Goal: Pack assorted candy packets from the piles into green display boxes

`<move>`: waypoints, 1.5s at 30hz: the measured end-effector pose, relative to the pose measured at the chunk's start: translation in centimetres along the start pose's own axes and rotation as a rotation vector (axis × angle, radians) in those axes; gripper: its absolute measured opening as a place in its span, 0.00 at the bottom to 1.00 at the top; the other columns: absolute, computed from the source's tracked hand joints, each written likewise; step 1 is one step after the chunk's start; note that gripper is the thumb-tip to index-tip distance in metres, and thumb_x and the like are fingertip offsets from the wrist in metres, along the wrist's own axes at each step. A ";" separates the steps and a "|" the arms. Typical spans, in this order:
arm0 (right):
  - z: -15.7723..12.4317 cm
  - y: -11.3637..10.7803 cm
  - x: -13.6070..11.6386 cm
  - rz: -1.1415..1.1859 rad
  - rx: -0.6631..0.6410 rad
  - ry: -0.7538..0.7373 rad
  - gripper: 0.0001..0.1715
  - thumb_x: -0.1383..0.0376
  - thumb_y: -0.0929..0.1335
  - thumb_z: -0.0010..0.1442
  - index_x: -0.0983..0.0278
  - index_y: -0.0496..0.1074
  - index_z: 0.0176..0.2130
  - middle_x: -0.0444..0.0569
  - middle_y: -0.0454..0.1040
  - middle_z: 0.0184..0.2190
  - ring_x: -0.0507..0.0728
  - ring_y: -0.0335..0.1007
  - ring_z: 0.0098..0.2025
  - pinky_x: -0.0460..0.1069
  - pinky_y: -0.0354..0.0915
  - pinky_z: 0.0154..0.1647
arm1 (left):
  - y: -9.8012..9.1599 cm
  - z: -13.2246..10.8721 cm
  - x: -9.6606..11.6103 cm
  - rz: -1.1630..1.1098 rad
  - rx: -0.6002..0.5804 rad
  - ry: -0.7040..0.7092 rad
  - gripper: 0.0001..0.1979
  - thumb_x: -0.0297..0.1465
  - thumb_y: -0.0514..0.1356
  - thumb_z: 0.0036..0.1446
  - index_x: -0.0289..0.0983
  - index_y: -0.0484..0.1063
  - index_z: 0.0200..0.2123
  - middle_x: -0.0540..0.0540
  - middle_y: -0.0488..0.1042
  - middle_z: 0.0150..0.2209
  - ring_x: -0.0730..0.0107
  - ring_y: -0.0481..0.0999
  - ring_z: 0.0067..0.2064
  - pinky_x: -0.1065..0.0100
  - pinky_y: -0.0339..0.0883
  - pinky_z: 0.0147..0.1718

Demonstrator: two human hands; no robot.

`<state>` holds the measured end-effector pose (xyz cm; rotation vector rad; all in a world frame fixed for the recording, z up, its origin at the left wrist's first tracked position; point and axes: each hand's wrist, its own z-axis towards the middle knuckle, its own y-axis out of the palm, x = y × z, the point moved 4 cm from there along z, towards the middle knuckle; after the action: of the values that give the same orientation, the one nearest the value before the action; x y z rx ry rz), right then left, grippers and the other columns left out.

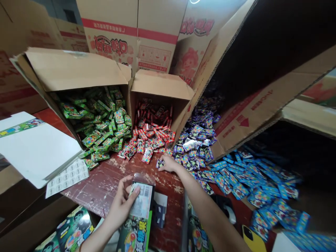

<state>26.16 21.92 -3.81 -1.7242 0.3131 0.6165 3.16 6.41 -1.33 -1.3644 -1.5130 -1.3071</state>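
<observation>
My left hand (pixel 123 199) is wrapped round a green and black candy box (pixel 138 224), its thumb on the white label and a clear flap standing up at the top end. Out ahead, my right hand (pixel 168 163) pinches a small purple candy packet (pixel 159 163) just above the red tabletop (pixel 120 171). Beside that hand lies a heap of purple packets (pixel 194 140), spilling from a tilted carton. Small red boxes (pixel 151 136) sit just beyond it, and green boxes (pixel 105 126) fill the carton to the left.
Blue packets (pixel 241 175) spread from a carton on the right. A stack of white card sheets (pixel 39 150) and a sticker sheet (pixel 69 176) lie at left. A yellow phone (pixel 252 239) rests at lower right. Tall printed cartons (pixel 112 21) stand behind.
</observation>
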 end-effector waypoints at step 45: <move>-1.2 3.1 -5.2 0.706 0.527 0.163 0.18 0.53 0.74 0.43 0.62 0.69 0.23 0.47 0.72 0.23 0.57 0.69 0.28 0.50 0.66 0.30 | -1.6 -0.1 0.0 0.456 0.017 0.177 0.10 0.38 0.63 0.53 0.39 0.68 0.33 0.52 0.71 0.27 0.67 0.72 0.32 0.71 0.64 0.31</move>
<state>20.52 19.43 -3.29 -1.1289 1.1245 0.8046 1.62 6.44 -1.63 -1.4346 -1.0147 -1.0871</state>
